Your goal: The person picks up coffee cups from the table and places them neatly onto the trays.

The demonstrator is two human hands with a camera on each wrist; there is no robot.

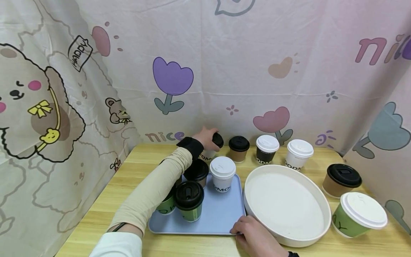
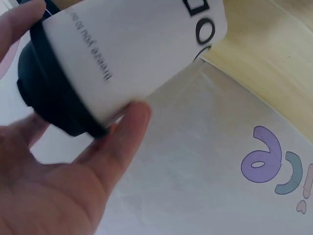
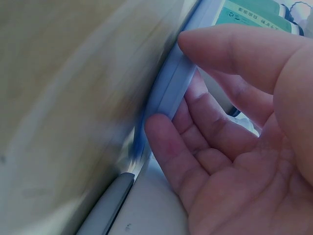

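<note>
Gripping a white paper cup with a black plastic lid (image 1: pixel 218 140), a person's left hand (image 1: pixel 207 138) is occupying the upper middle of the head view, beyond a pale blue rectangular tray (image 1: pixel 213 219). Well apart from it, at lower middle, the right hand (image 1: pixel 253 233) is clasping the tray's near right corner. Two green cups with black lids (image 1: pixel 189 200), a brown cup with a black lid (image 1: pixel 196 170) and a white cup with a white lid (image 1: pixel 222 174) are standing on the tray, partly behind the beige sleeve (image 1: pixel 157 189). A round white tray (image 1: pixel 287 205) is lying just beside it at right of centre, with more lidded cups standing behind it and at the frame's right.

In the left wrist view, fingers and thumb are holding the gripped cup at upper left; it is tilting, its lid pointing lower left.

In the right wrist view, thumb and fingers are pinching the blue rim at centre, while a green cup is showing at upper right, partly cut off.
</note>
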